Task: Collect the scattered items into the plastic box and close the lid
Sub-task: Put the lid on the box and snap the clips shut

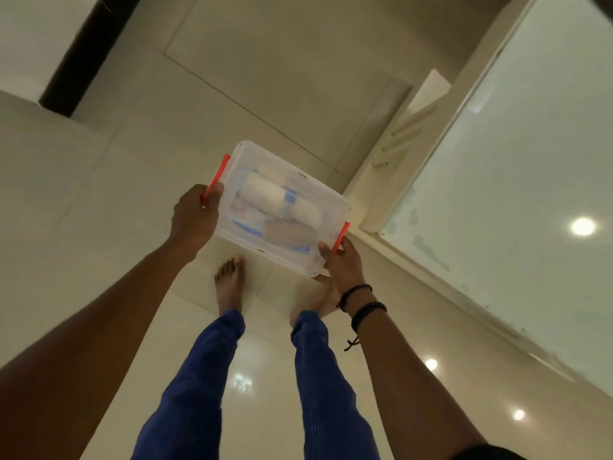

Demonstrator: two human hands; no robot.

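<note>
A clear plastic box (298, 180) with its lid on and two orange latches is held above the tiled floor, in front of my feet. Through the lid I see rolled white and beige cloth items (263, 194) and some blue pieces. My left hand (195, 217) grips the box's left end at the orange latch (217, 175). The right end is held by my right hand (343, 263), just below the other orange latch (341, 237).
A glossy glass-topped white table (517, 180) fills the right side, its edge close to the box. A dark vertical strip (76, 58) stands at the far left. My bare feet (230, 283) and blue trouser legs are below the box.
</note>
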